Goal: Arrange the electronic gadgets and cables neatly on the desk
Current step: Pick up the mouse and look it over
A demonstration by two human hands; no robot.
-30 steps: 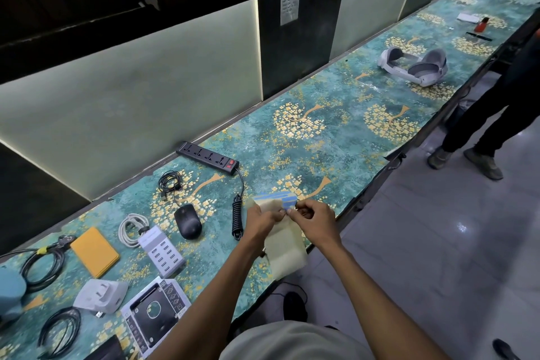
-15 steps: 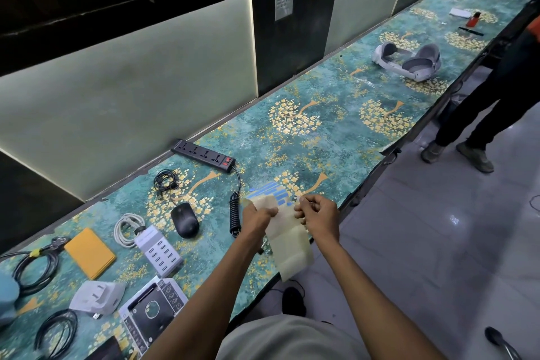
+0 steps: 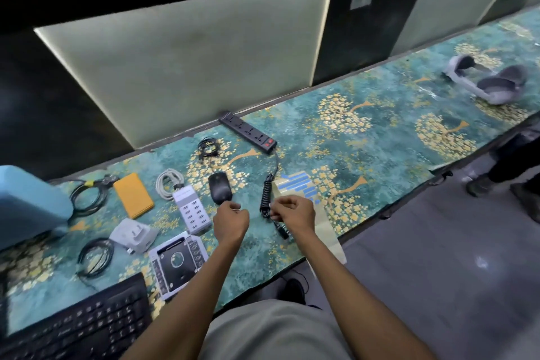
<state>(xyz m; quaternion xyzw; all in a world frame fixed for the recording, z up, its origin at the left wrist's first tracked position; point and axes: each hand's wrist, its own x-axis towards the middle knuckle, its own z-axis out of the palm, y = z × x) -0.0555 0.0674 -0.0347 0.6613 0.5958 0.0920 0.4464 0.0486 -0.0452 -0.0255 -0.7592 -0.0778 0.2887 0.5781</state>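
A: Desk (image 3: 380, 155) is a long teal top with gold tree print, lit wall panels behind it. Where are the hands?

B: Both over the near edge. Left hand (image 3: 230, 218) curled, thumb and forefinger pinching something small and pale (too small to name). Mouse (image 3: 219, 191) sits just past those fingertips.

A: Right?

B: Right hand (image 3: 293, 213) also curled, fingertips pressed together near the lower end of the coiled cable (image 3: 266, 194). Can't tell if they grip anything. Cream sheet (image 3: 304, 193) with blue strips lies flat under and beyond that hand, its near end hanging over the desk edge.

A: Other gear?

B: Power strip (image 3: 247, 131) well beyond the fingers, by the wall. Left of the left hand: white charger (image 3: 192, 209), yellow pad (image 3: 133, 195), drive caddy (image 3: 176, 261), keyboard (image 3: 79, 327). Headset (image 3: 488, 79) far right.
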